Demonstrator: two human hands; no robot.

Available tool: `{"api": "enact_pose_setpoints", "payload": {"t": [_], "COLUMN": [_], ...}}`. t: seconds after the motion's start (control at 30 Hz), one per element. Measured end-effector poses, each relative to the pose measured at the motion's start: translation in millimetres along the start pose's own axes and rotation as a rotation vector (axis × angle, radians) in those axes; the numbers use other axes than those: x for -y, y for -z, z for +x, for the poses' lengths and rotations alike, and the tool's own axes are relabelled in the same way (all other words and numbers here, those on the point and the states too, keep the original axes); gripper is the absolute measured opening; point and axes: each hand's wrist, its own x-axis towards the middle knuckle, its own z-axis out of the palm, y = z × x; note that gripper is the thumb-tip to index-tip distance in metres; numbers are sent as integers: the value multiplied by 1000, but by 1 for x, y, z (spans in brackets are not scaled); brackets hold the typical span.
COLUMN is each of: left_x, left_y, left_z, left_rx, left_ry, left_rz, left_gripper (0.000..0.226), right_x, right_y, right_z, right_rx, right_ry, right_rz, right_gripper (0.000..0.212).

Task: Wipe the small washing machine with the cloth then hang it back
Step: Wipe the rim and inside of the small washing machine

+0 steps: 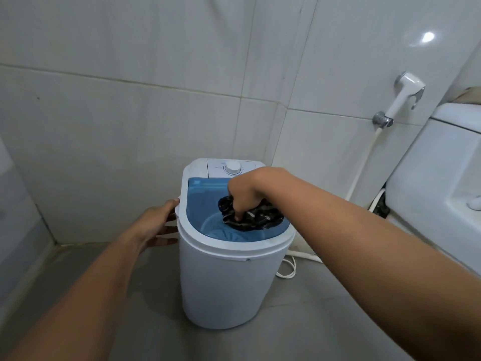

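Dark cloth pressed by right hand onto lid.

Pale glazed wall tiles cover the corner of the room, with thin grout lines between them and a bright spot of reflected light high on the right. The floor is grey tile, dull and a little darker along the edge where it meets the wall. On the right wall a white hand sprayer hangs tilted in a metal holder, and its pale hose drops from a chrome fitting toward the floor. Just to the right stands a white toilet tank, partly cut off by the frame. A white cord lies looped on the floor below it.
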Motion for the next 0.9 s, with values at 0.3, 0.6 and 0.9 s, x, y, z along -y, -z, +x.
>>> {"api": "enact_pose_setpoints", "payload": {"t": [0.3, 0.6, 0.9], "left_x": [-1, -1, 2], "left_y": [2, 9, 10], "left_z": [1, 8, 11], "left_rx": [-42, 6, 32], "left_ry": [-4, -1, -8], "left_rz": [-11, 9, 14], "left_gripper": [46, 43, 44], "right_x": [-66, -31, -31], "right_y": [-7, -92, -67], "right_z": [-8, -3, 29], "right_rx": [-431, -704, -726], "right_ry": [-4, 187, -39], "right_rz": [595, 252, 239], "right_gripper": [13, 41, 35]}}
